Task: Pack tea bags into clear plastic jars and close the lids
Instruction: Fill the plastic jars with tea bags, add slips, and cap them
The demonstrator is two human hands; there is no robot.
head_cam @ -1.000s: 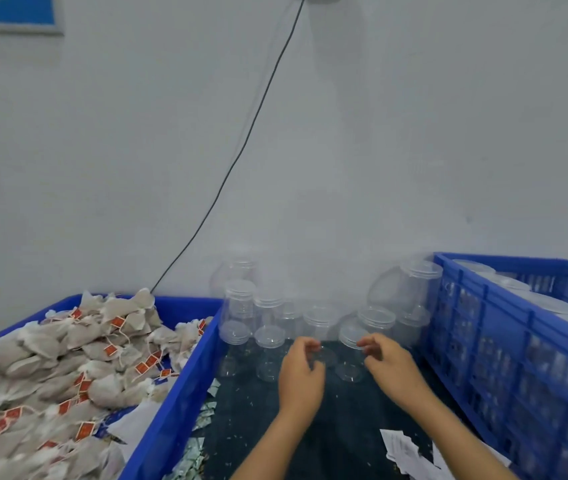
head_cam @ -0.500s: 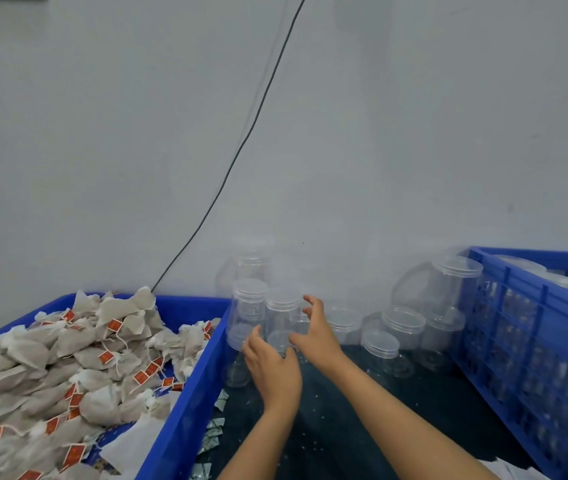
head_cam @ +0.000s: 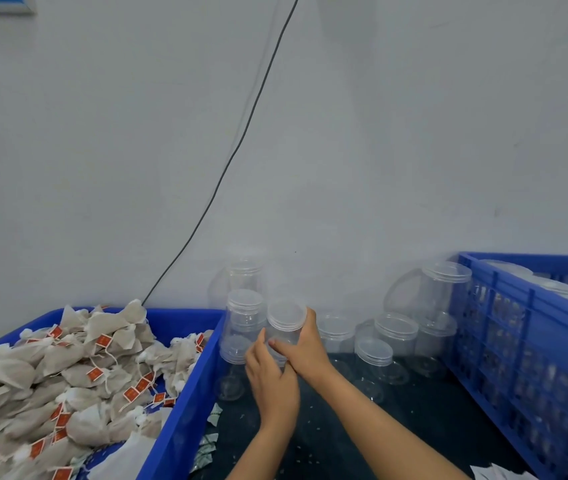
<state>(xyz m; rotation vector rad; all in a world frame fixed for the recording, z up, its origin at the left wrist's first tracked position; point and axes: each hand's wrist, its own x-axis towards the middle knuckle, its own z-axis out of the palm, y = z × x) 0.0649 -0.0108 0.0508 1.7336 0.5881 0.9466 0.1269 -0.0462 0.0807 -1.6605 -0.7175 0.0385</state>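
gripped jar: clear, smooth, glossy plastic, with a lid of the same. left of the grip, tea bags: matt fibrous paper with red paper tags, in a smooth blue plastic bin. below the grip, surface: dark, matt.

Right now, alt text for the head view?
Both hands grip one lidded clear jar, right hand around its side, left hand near its base. A blue crate of tea bags sits left; more empty jars stand behind.
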